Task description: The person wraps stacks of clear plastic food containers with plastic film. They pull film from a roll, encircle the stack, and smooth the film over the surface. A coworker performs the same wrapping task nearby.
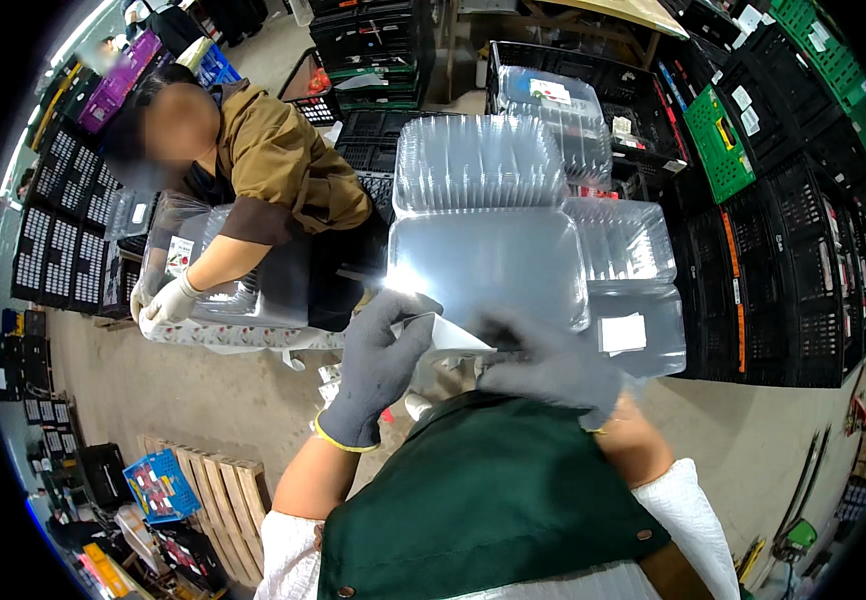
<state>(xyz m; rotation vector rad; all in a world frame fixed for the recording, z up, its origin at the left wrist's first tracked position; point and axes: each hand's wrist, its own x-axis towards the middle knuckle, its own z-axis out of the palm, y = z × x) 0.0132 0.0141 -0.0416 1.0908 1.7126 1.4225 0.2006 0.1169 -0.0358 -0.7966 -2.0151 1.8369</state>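
My gloved left hand (383, 360) pinches a white sheet of paper or label (448, 338) at waist height. My gloved right hand (543, 365) is blurred by motion at the sheet's right side; I cannot tell what its fingers hold. Just beyond both hands lies a large clear plastic lid (483, 260), with stacked clear clamshell containers (478, 160) behind it. Another clear stack (618, 240) sits to the right, and below it a lid bears a small white stack of cards (621, 333).
A co-worker (293, 170) in a brown jacket and white gloves (168, 300) leans over wrapped plastic containers at left. Black crates (773, 280) and a green crate (718, 145) stand at right. A wooden pallet (218, 500) and a blue crate (161, 485) lie on the floor at lower left.
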